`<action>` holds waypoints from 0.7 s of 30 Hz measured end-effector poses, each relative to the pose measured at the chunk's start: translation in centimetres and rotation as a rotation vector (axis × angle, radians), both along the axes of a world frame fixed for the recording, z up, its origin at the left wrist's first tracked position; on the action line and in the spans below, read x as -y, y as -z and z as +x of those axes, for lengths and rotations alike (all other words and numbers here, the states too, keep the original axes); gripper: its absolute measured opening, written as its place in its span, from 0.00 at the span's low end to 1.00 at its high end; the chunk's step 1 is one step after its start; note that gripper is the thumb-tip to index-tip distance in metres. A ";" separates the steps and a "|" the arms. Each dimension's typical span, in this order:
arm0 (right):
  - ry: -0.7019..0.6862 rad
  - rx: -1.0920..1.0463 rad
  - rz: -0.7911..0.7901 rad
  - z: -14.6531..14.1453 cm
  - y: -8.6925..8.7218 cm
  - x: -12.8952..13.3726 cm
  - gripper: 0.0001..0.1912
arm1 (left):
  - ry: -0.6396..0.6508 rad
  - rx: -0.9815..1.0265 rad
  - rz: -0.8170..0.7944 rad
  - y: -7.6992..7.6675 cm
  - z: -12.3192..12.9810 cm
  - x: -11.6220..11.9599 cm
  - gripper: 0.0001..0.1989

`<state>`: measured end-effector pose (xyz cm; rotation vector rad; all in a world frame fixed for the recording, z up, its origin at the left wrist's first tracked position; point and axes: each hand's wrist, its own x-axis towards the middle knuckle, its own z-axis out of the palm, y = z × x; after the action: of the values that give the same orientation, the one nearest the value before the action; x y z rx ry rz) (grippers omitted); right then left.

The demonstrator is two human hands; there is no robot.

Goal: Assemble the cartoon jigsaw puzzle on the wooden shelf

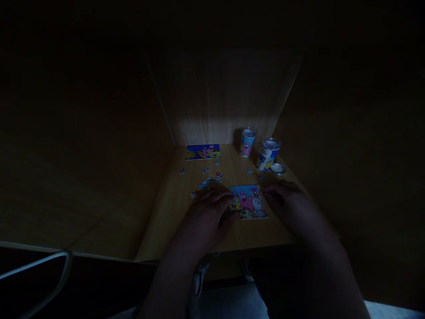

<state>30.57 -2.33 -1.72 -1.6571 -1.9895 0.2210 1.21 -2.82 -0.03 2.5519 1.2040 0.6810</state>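
Observation:
A partly assembled cartoon jigsaw puzzle (247, 201) lies flat on the wooden surface, between my two hands. My left hand (212, 206) rests at its left edge, thumb and index finger apart, with the fingertips touching the picture. At the upper right edge is my right hand (283, 195), its fingers drawn together; what is between the fingertips, if anything, is too dark to make out. Just beyond my left hand lies a cluster of loose puzzle pieces (207, 182). Single pieces are scattered farther back, among them a light blue piece (249, 171).
A finished-looking blue cartoon picture (203, 152) lies at the back left. Two cartoon-printed cans, a far can (247, 142) and a nearer can (267, 155), stand at the back right beside a round lid (277, 168). Wooden panels (219, 97) enclose the dim space.

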 end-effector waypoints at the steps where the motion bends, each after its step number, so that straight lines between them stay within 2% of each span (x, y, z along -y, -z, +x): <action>1: 0.017 0.007 0.019 0.2 0.2 -0.1 0.12 | -0.001 -0.001 0.000 0.0 0.0 0.0 0.18; 6: 0.089 0.081 0.088 0.4 1.1 -0.5 0.14 | -0.009 0.004 -0.017 -0.1 0.0 0.0 0.17; 13: 0.325 0.159 0.048 -0.3 1.3 -0.3 0.22 | -0.009 0.013 -0.005 0.3 -0.1 0.0 0.17; 21: 0.346 0.246 0.010 -0.5 1.2 -0.2 0.26 | -0.009 0.019 0.003 0.4 0.0 -0.1 0.17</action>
<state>30.11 -2.18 -2.93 -2.0690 -1.8240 -0.1260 1.18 -2.73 -0.46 2.5389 1.2098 0.7076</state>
